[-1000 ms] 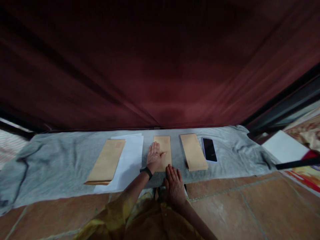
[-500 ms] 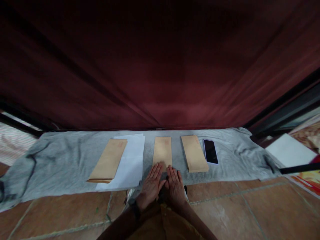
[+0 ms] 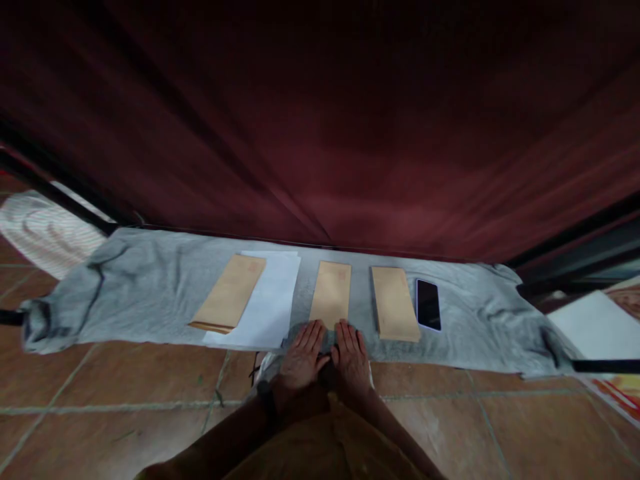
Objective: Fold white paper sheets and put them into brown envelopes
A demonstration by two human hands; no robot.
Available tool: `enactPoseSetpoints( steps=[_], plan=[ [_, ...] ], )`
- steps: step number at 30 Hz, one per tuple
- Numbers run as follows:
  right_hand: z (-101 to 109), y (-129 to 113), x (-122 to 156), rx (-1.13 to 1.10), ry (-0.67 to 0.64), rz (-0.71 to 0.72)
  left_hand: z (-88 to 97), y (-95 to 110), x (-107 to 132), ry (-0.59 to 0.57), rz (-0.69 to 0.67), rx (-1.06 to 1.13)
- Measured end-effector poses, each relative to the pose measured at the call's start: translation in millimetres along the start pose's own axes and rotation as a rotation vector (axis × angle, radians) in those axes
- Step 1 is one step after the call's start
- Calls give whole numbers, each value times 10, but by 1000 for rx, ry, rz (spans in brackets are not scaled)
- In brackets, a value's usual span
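Left hand (image 3: 301, 358) and right hand (image 3: 351, 359), unclenched, touch a tan, apparently red-printed envelope (image 3: 331, 290).

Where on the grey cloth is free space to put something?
Bare grey cloth lies left of the left envelopes and, wrinkled, right of the phone. Crowded: the middle envelope, with left hand and right hand at its near end.

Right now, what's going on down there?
A person's left hand and right hand lie flat, side by side, at the near edge of the middle brown envelope, on a grey cloth. To its left, more brown envelopes partly cover white sheets; to its right lie another brown stack and a phone.
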State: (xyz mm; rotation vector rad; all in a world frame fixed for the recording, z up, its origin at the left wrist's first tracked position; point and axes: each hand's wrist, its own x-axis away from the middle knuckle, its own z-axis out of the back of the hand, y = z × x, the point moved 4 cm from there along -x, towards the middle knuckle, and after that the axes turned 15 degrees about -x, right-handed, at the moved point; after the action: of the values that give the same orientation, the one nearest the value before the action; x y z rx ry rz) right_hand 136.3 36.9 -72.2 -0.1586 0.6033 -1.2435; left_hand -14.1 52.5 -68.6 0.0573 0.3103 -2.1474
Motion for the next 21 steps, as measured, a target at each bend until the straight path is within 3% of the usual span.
enactPoseSetpoints(
  steps=[10, 21],
  plan=[
    [-79, -81, -65, -77, -77, 32, -110, 147, -95, -106, -90, 14],
    [-40, -98, 14, -63, -110, 22, 5, 152, -38, -90, -79, -52]
  ],
)
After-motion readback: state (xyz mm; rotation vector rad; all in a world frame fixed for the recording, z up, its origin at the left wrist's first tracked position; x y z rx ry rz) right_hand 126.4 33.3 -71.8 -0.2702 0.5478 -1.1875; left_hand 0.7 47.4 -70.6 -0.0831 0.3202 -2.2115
